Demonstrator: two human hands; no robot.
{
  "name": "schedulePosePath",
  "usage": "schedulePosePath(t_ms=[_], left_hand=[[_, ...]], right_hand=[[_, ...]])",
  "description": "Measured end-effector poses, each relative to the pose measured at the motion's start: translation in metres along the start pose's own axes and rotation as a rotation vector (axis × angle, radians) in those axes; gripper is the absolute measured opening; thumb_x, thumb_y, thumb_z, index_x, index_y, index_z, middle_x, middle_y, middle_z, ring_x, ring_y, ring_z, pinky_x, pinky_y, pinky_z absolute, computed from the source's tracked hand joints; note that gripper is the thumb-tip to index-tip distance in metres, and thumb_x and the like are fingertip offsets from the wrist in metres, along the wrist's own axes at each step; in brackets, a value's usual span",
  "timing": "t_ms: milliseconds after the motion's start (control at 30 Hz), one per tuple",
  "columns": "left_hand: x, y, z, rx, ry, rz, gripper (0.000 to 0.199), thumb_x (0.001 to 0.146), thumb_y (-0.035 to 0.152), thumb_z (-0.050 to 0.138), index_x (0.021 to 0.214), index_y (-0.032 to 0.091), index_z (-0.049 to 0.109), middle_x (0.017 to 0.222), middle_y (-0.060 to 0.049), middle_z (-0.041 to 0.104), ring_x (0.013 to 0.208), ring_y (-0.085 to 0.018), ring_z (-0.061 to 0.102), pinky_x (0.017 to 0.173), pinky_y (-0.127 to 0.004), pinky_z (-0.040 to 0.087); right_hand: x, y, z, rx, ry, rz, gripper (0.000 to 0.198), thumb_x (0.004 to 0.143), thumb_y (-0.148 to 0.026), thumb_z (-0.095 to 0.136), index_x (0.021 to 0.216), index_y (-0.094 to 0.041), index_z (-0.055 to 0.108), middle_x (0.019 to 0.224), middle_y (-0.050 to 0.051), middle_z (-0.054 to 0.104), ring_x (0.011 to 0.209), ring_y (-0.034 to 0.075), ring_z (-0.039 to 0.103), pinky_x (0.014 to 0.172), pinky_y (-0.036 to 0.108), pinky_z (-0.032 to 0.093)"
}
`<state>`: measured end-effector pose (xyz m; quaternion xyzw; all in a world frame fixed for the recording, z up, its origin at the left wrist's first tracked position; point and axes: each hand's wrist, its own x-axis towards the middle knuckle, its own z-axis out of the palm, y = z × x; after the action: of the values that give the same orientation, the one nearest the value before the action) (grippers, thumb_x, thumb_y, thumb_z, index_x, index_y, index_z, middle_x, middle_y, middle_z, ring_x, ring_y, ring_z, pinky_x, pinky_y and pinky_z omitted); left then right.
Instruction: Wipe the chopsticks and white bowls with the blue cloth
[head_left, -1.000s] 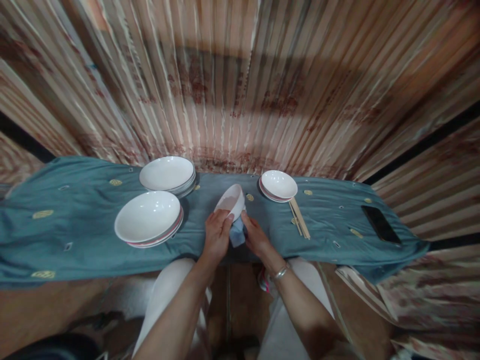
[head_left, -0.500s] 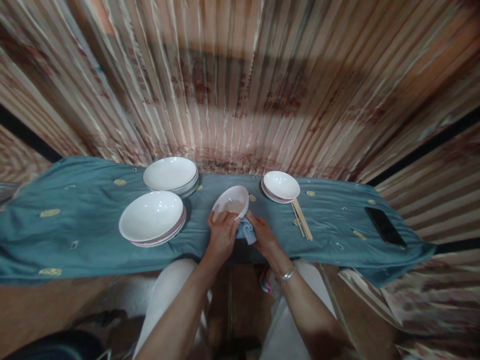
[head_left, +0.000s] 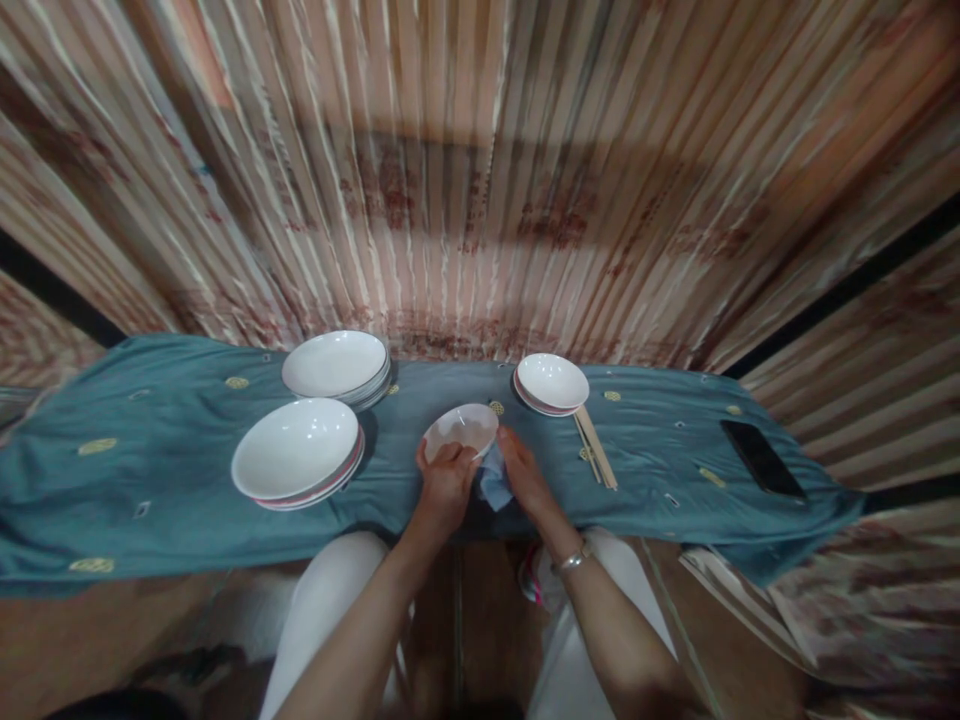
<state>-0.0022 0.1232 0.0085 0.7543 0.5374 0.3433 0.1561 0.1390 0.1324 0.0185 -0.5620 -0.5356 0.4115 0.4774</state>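
Observation:
A white bowl [head_left: 471, 425] is held tilted over the near middle of the table. My left hand [head_left: 444, 488] grips its near left rim, thumb outside and fingers over the edge. At the bowl's right side, my right hand [head_left: 523, 472] is closed on a light blue cloth [head_left: 495, 478] that touches the outside of the bowl. The cloth hangs below the fingers, and part of it is hidden behind the hands and bowl.
Two stacks of white dishes stand on the left, a near stack [head_left: 296, 450] and a far stack [head_left: 335, 365]. To the right are a stack of small bowls [head_left: 553, 382], chopsticks [head_left: 596, 447] and a black phone [head_left: 761, 458]. A patterned curtain [head_left: 450, 200] hangs behind the teal-covered table [head_left: 645, 480].
The bowl has turned a little in my hands and now tips flatter. My right hand and the cloth have shifted slightly along its side. The whole view has tilted up a little.

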Motion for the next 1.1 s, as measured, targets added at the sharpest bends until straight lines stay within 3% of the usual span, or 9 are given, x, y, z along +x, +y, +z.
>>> schedulePosePath(t_ms=[133, 400, 833, 1100], left_hand=[[-0.003, 0.001, 0.009, 0.018, -0.013, 0.029, 0.027, 0.093, 0.026, 0.043, 0.085, 0.022, 0.068, 0.084, -0.006, 0.067, 0.094, -0.023, 0.061, 0.111, -0.054, 0.015], [-0.010, 0.009, 0.012, 0.084, -0.043, 0.107, 0.025, 0.094, 0.021, 0.044, 0.089, 0.023, 0.068, 0.084, -0.004, 0.067, 0.093, -0.023, 0.063, 0.112, -0.056, 0.011], [-0.006, 0.015, 0.007, 0.185, -0.088, 0.144, 0.020, 0.093, 0.020, 0.047, 0.088, 0.021, 0.067, 0.087, -0.006, 0.069, 0.094, -0.025, 0.065, 0.111, -0.063, 0.013], [-0.008, 0.022, 0.005, 0.200, -0.029, 0.176, 0.017, 0.092, 0.021, 0.048, 0.098, 0.021, 0.064, 0.098, -0.007, 0.069, 0.100, -0.024, 0.063, 0.112, -0.066, 0.007]], right_hand=[[0.000, 0.004, -0.007, -0.113, -0.015, 0.001, 0.051, 0.084, -0.058, 0.053, 0.116, -0.020, 0.063, 0.107, 0.008, 0.071, 0.104, 0.024, 0.063, 0.094, 0.038, 0.046], [-0.001, 0.012, -0.015, -0.148, -0.056, 0.042, 0.031, 0.078, -0.044, 0.056, 0.093, -0.018, 0.066, 0.089, 0.005, 0.071, 0.088, 0.023, 0.065, 0.083, 0.036, 0.047], [-0.001, 0.018, -0.011, -0.108, -0.016, 0.021, 0.029, 0.074, -0.038, 0.051, 0.090, -0.019, 0.065, 0.084, 0.003, 0.069, 0.081, 0.020, 0.061, 0.079, 0.031, 0.046], [0.001, 0.020, -0.012, -0.103, 0.043, -0.073, 0.033, 0.076, -0.036, 0.048, 0.097, -0.017, 0.064, 0.086, 0.004, 0.069, 0.079, 0.019, 0.060, 0.077, 0.031, 0.048]])
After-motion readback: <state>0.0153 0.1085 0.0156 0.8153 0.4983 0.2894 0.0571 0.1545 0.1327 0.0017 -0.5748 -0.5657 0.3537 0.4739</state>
